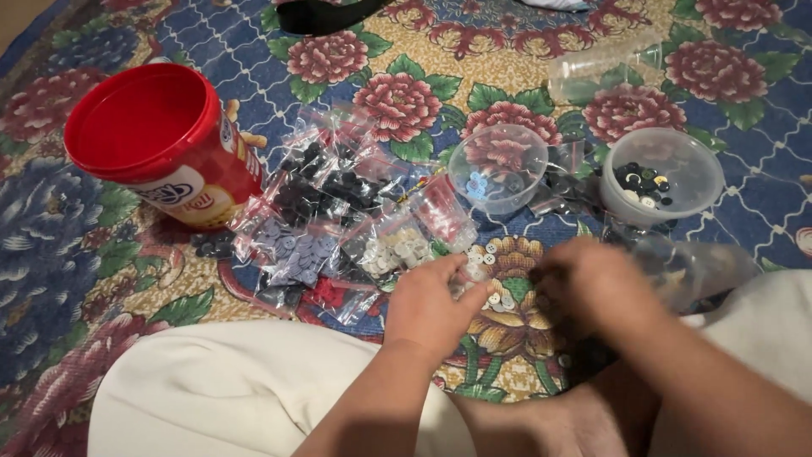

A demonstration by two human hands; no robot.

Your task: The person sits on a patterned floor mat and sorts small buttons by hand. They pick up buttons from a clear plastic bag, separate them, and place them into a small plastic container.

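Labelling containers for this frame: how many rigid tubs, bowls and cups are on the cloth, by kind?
Red tub, lying on its side: 1
Clear plastic bowl with a few pale buttons: 1
Frosted bowl with dark buttons: 1
Clear cup, lying on its side: 1
Total: 4
The small button bags overlap too much to count.

Both hands work low over a flowered rug [85, 254]. The left hand [430, 305] pinches at loose white buttons [486, 271]; the right hand [592, 283] is blurred, its grip unclear. Small clear bags of sorted buttons [338, 220] lie beside a red tub [161, 144] (tipped on its side). Beyond stand an almost empty clear bowl [499, 165] and a clear bowl of dark buttons [664, 173].
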